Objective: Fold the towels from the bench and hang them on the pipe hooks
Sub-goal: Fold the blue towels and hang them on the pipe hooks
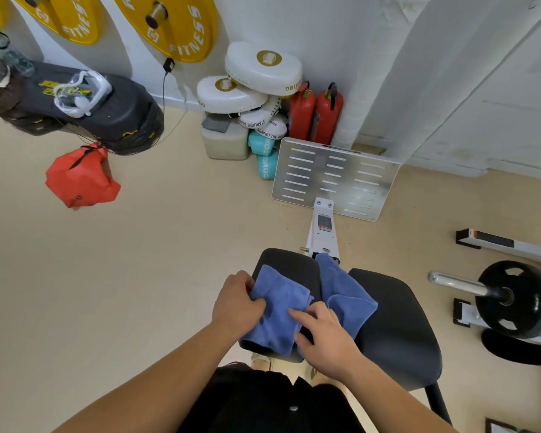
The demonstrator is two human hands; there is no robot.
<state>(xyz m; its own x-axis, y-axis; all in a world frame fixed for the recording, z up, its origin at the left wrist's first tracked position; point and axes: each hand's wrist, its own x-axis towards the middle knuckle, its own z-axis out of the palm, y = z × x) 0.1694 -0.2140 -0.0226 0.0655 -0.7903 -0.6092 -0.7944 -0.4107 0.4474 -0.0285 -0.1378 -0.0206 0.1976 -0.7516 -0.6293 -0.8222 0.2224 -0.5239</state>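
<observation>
A blue towel (278,310) lies partly folded on the small black pad of the bench (289,260). My left hand (236,303) pinches its left edge near the top. My right hand (324,335) presses on its lower right part, index finger stretched across the cloth. A second blue towel (345,295) lies crumpled to the right, draped over the gap between the two black pads. No pipe hooks are in view.
The larger black bench pad (397,326) sits to the right. A metal footplate (334,176) stands ahead of the bench. Red fire extinguishers (314,114), white boxing pads (256,82), a red bag (82,179) and a barbell with plate (512,298) surround the beige floor.
</observation>
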